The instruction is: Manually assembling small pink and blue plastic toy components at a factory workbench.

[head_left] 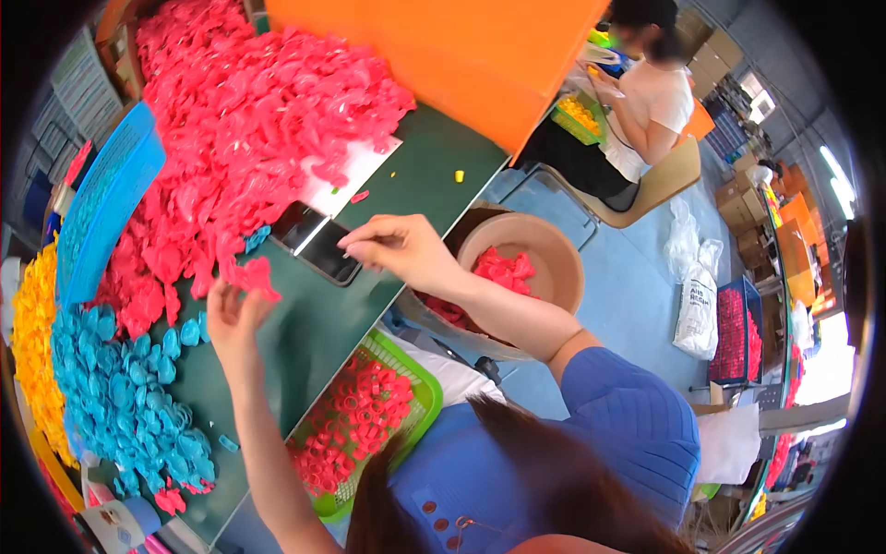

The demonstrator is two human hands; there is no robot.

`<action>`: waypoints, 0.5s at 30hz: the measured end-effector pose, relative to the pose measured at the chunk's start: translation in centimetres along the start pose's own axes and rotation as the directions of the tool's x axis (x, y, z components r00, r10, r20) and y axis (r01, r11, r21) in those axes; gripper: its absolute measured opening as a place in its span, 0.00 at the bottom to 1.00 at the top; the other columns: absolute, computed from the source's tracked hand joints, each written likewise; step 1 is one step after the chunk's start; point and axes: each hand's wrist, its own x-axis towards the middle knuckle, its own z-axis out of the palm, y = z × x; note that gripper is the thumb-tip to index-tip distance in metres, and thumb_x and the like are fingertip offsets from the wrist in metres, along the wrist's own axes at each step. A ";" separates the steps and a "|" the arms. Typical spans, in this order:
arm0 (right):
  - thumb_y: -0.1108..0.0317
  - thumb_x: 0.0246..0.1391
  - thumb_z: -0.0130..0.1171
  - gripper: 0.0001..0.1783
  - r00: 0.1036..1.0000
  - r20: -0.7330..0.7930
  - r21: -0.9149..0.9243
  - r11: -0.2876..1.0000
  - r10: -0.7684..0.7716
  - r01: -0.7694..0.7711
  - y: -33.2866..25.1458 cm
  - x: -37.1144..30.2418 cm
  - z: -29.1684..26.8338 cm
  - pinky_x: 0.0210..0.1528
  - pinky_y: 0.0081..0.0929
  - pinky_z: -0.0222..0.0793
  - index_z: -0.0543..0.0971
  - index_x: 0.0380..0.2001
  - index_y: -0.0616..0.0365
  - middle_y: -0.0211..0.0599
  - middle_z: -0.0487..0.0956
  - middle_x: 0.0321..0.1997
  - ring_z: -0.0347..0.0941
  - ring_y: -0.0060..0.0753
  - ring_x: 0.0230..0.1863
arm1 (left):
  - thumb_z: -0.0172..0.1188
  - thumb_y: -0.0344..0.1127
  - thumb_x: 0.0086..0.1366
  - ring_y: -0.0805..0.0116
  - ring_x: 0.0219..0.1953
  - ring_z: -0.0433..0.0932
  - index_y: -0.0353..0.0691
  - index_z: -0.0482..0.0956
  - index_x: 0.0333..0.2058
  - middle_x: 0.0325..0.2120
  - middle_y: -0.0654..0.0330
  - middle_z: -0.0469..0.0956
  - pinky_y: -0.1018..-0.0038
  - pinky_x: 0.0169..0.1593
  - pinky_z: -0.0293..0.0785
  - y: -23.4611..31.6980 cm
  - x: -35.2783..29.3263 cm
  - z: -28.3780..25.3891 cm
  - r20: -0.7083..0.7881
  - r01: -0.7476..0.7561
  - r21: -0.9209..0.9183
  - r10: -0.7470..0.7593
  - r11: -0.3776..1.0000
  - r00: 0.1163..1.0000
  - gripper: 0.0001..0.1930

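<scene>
My left hand [236,316] is closed around a soft-looking pink plastic piece [253,277], held just above the dark green table [305,305]. My right hand [406,251] is pinched, thumb against fingertips, beside a black smartphone [334,256] lying on the table. Whatever may be between those fingertips is too small to make out. A big heap of pink plastic pieces [258,120] spreads beyond my left hand. To its left lies a heap of blue plastic pieces [129,397]. One small blue piece [257,238] rests near the phone.
A green basket [430,399] of pink rings sits at the table's near edge. Right of it stands a brown bucket [565,277] with pink pieces inside. A blue basket [106,203] and yellow pieces [35,342] are far left. Another person [660,102] sits behind an orange panel [434,55].
</scene>
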 end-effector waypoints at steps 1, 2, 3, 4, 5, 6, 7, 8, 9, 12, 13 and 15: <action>0.74 0.53 0.56 0.08 0.998 0.064 0.086 0.996 -0.012 0.007 0.1 0.0 1.4 0.31 0.17 0.67 0.79 0.36 0.63 0.29 0.75 0.28 0.70 0.18 0.27 | 0.56 0.27 0.58 0.66 0.47 0.73 0.34 0.62 0.53 0.46 0.56 0.71 0.70 0.45 0.75 0.6 -2.1 -0.4 0.034 0.047 -0.123 -0.043 0.991 0.998 0.24; 0.74 0.53 0.57 0.08 0.991 0.129 0.177 0.984 -0.025 0.002 0.3 0.0 2.7 0.32 0.18 0.67 0.79 0.36 0.64 0.30 0.75 0.27 0.71 0.19 0.27 | 0.55 0.26 0.58 0.66 0.48 0.73 0.35 0.62 0.54 0.47 0.56 0.71 0.70 0.47 0.75 1.1 -4.0 -0.4 0.066 0.096 -0.241 -0.082 0.966 0.994 0.24; 0.75 0.52 0.57 0.08 0.986 0.167 0.220 0.975 -0.023 -0.014 0.3 -0.1 4.1 0.32 0.18 0.68 0.78 0.36 0.65 0.32 0.76 0.28 0.71 0.20 0.28 | 0.55 0.26 0.57 0.65 0.48 0.73 0.34 0.61 0.54 0.48 0.55 0.70 0.70 0.47 0.75 1.5 -5.7 -0.4 0.066 0.115 -0.287 -0.100 0.951 0.993 0.25; 0.76 0.52 0.57 0.08 0.977 0.213 0.270 0.962 -0.018 -0.042 0.3 -0.1 5.6 0.32 0.19 0.69 0.78 0.36 0.66 0.34 0.77 0.28 0.72 0.21 0.28 | 0.56 0.26 0.57 0.65 0.48 0.73 0.33 0.61 0.55 0.49 0.55 0.69 0.70 0.47 0.75 1.8 -7.0 -0.5 0.053 0.132 -0.329 -0.121 0.935 0.991 0.26; 0.77 0.51 0.57 0.07 0.978 0.210 0.310 0.949 -0.003 -0.064 -0.2 -0.2 7.0 0.33 0.20 0.71 0.77 0.35 0.67 0.37 0.78 0.28 0.74 0.23 0.29 | 0.56 0.26 0.57 0.65 0.49 0.72 0.34 0.60 0.56 0.50 0.54 0.68 0.69 0.48 0.74 2.2 -8.1 -0.6 0.061 0.130 -0.379 -0.116 0.916 0.991 0.27; 0.78 0.51 0.56 0.07 0.974 0.225 0.375 0.925 -0.027 -0.061 0.4 -0.2 8.1 0.33 0.22 0.72 0.76 0.35 0.67 0.39 0.78 0.29 0.75 0.25 0.30 | 0.56 0.26 0.57 0.64 0.50 0.72 0.34 0.59 0.57 0.52 0.54 0.67 0.68 0.48 0.74 2.3 -9.1 -0.9 0.059 0.124 -0.427 -0.109 0.895 0.992 0.29; 0.79 0.49 0.57 0.08 0.971 0.238 0.390 0.916 -0.001 -0.094 0.7 -0.2 9.1 0.33 0.21 0.72 0.76 0.35 0.67 0.40 0.78 0.29 0.75 0.26 0.30 | 0.56 0.26 0.57 0.64 0.51 0.71 0.34 0.58 0.57 0.52 0.54 0.66 0.68 0.49 0.74 2.4 -10.0 -1.1 0.031 0.112 -0.466 -0.111 0.877 0.993 0.29; 0.79 0.48 0.58 0.09 0.958 0.287 0.369 0.920 0.020 -0.130 0.6 -0.2 9.5 0.33 0.21 0.71 0.76 0.36 0.68 0.41 0.78 0.30 0.75 0.26 0.30 | 0.56 0.26 0.57 0.63 0.51 0.71 0.34 0.57 0.58 0.53 0.53 0.65 0.67 0.49 0.74 2.4 -10.8 -1.4 0.009 0.096 -0.506 -0.106 0.857 0.994 0.30; 0.79 0.48 0.58 0.09 0.939 0.340 0.403 0.894 0.053 -0.196 0.8 -0.4 10.0 0.33 0.21 0.71 0.76 0.36 0.68 0.42 0.78 0.30 0.76 0.27 0.30 | 0.56 0.28 0.57 0.63 0.51 0.71 0.33 0.55 0.59 0.54 0.53 0.64 0.68 0.48 0.75 2.9 -11.8 -1.7 -0.008 0.120 -0.509 -0.143 0.852 0.990 0.31; 0.80 0.48 0.57 0.09 0.897 0.433 0.357 0.897 0.090 -0.262 1.2 -0.9 11.1 0.33 0.23 0.72 0.77 0.35 0.69 0.43 0.78 0.31 0.76 0.30 0.31 | 0.55 0.30 0.58 0.63 0.48 0.73 0.32 0.54 0.59 0.54 0.52 0.65 0.70 0.45 0.78 3.7 -13.3 -2.5 -0.073 0.130 -0.530 -0.197 0.838 0.978 0.32; 0.80 0.48 0.57 0.09 0.897 0.434 0.348 0.902 0.087 -0.256 1.2 -1.0 11.4 0.33 0.23 0.72 0.78 0.35 0.69 0.44 0.78 0.32 0.76 0.30 0.32 | 0.55 0.30 0.58 0.63 0.47 0.74 0.31 0.54 0.59 0.53 0.52 0.65 0.70 0.45 0.78 3.8 -13.7 -3.0 -0.058 0.148 -0.549 -0.214 0.823 0.975 0.31; 0.81 0.48 0.57 0.09 0.909 0.416 0.292 0.941 0.037 -0.171 1.2 -0.9 11.8 0.34 0.23 0.72 0.78 0.35 0.69 0.43 0.77 0.32 0.75 0.30 0.32 | 0.53 0.32 0.60 0.65 0.42 0.76 0.29 0.55 0.59 0.49 0.51 0.68 0.71 0.44 0.78 3.7 -14.3 -3.5 -0.062 0.152 -0.563 -0.225 0.812 0.972 0.30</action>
